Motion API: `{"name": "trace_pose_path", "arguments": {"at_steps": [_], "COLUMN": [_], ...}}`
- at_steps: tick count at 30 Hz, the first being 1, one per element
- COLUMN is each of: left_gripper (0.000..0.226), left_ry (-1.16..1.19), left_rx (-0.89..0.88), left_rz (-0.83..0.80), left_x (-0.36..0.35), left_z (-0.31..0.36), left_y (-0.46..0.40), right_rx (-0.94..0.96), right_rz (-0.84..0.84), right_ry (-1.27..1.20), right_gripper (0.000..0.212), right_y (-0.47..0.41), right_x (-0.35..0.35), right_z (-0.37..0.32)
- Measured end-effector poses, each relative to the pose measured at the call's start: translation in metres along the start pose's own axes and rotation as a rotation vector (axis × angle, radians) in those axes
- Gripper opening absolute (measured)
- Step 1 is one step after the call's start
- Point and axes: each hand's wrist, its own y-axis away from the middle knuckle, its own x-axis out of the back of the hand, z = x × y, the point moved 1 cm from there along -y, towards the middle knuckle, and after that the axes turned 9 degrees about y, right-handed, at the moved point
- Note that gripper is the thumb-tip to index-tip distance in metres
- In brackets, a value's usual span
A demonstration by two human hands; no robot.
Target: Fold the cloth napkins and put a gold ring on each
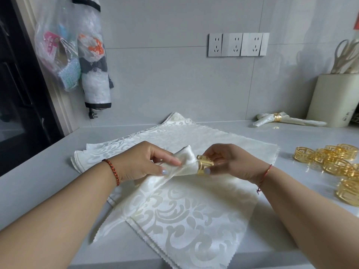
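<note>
cream napkin (174,167): gathered, lifted above stack | gold ring (204,167): around its narrow end

The left hand (143,162) and right hand (229,162) meet above the napkin stack (194,210) on the counter (38,171). Between them runs the gathered napkin (180,167), its tail trailing down under the left hand; the ring (204,165) sits round it at the right hand's fingertips. Loose rings (334,162) lie right of the right hand. A ringed napkin (279,119) lies behind that hand, against the holder (334,100) by the wall. Sockets (238,44) are on the wall behind both hands.
</note>
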Motion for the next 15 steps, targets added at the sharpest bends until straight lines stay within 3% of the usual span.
{"name": "trace_pose_path", "arguments": {"at_steps": [3,15], "left_gripper": [0.045,0.057], "left_ry": [-0.015,-0.083], "left_rx": [0.001,0.014], "left_rz": [-0.015,-0.122], "left_x": [-0.003,-0.012], "left_z": [-0.002,-0.006], "left_y": [-0.002,-0.003], "right_rx": [-0.001,-0.004], "right_rz": [-0.018,0.074], "right_ry": [0.099,-0.044], "right_gripper": [0.028,0.027], "right_y": [-0.001,0.001], "right_x": [-0.006,-0.005], "right_z": [-0.002,-0.007]}}
